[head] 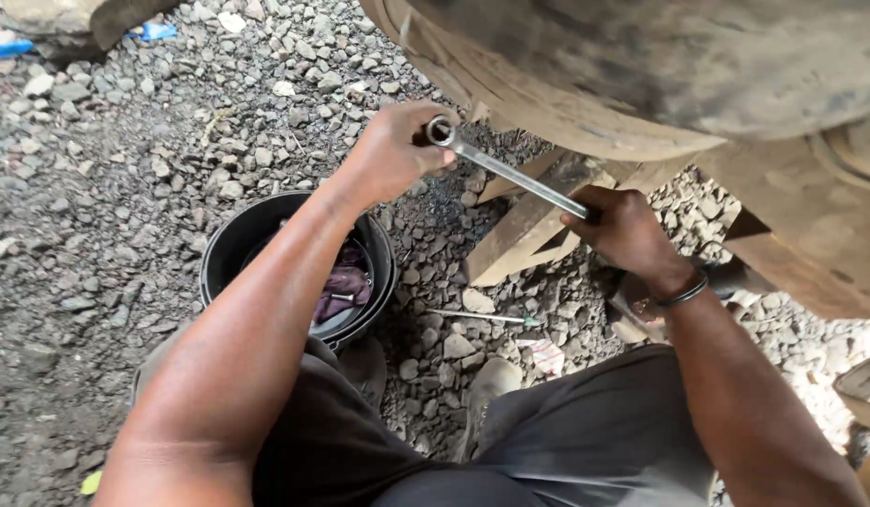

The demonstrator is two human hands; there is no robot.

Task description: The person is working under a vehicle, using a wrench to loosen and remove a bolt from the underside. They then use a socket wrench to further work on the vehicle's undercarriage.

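The long metal wrench (510, 174) sits slanted between both hands, above the gravel (125, 150) and just under the rusty curved underside (566, 103) of some large machine. Left hand (393, 150) is wrapped closed around the ring end, up by the underside; right hand (623, 230), black band at the wrist, has its grip clamped on the lower end of the shaft. To my eye, doing this well means keeping the ring end seated square, the left hand steadying it while the right supplies the leverage, no slipping off toward the wooden blocks (524, 225) just behind. Below the left forearm, a black bucket (230, 246) holds a purple rag. A thin screwdriver (482, 317) lies on the stones between the knees. Beside it, a small crumpled white-and-red wrapper (548, 357); a blue scrap (153, 31) at top left.
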